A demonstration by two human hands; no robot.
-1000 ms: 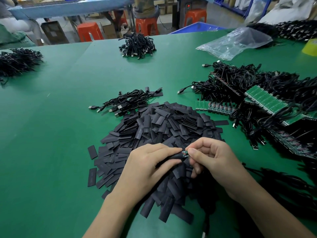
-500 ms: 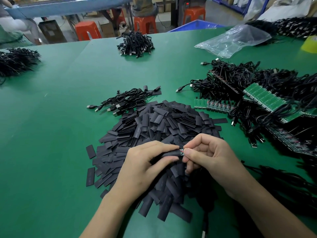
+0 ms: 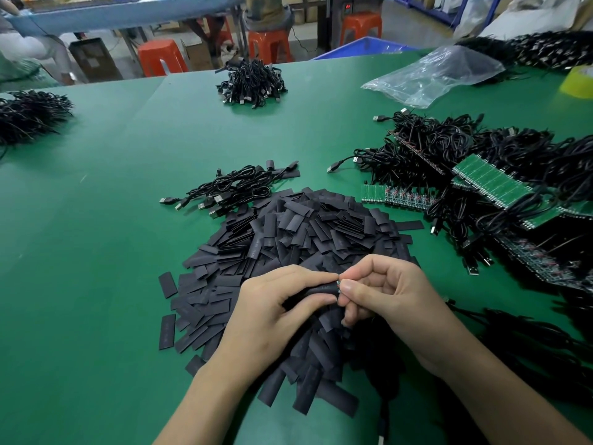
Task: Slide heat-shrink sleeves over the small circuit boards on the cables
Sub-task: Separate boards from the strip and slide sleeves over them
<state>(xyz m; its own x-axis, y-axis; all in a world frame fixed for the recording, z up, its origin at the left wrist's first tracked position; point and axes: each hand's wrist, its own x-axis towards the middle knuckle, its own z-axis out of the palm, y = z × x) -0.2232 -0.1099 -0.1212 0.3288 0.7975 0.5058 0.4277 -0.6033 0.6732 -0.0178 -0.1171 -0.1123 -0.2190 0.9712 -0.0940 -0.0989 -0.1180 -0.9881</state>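
Green matting covers the worktop (image 3: 96, 252), where a worker's left hand (image 3: 272, 316) pinches a flat black heat-shrink sleeve (image 3: 321, 289) between thumb and forefinger, near the front edge. Touching it, the right hand (image 3: 385, 297) pinches a small circuit board (image 3: 338, 282), only its tip showing at the sleeve's mouth. Beneath both hands spreads a heap of loose sleeves (image 3: 305, 232). A bundle of USB cables (image 3: 237, 187) lies just behind, and green board panels (image 3: 491, 181) tangled in cables crowd the right edge.

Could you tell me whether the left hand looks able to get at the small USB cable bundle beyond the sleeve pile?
Probably yes, once freed: the left hand pinches a heat-shrink sleeve, but only the low sleeve pile lies before the USB cable bundle.
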